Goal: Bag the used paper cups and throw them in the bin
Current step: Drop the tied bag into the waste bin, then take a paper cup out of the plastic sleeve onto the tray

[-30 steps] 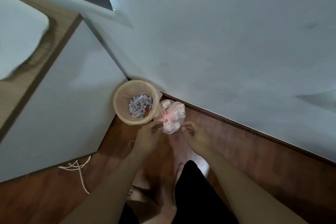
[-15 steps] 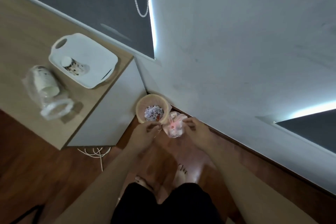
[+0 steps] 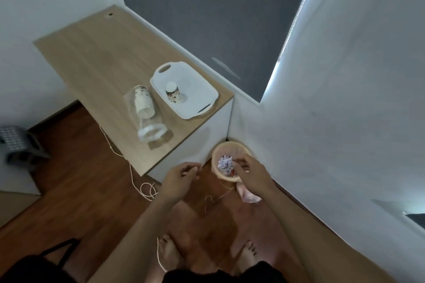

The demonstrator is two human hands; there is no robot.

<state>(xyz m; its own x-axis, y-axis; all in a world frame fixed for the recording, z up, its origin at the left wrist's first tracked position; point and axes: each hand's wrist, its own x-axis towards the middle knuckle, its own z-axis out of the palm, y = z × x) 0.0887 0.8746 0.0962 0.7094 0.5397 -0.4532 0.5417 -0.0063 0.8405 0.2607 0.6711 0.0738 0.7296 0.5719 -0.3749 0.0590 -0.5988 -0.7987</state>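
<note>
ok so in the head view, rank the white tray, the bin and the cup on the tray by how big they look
1. white tray, clearly largest
2. bin, partly covered by the right hand and lower down on the floor, so its true size is unsure
3. paper cup, smallest

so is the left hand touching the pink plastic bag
Apart. The head view shows the left hand well clear of the pink plastic bag, with brown wooden floor plainly visible between them.
</note>
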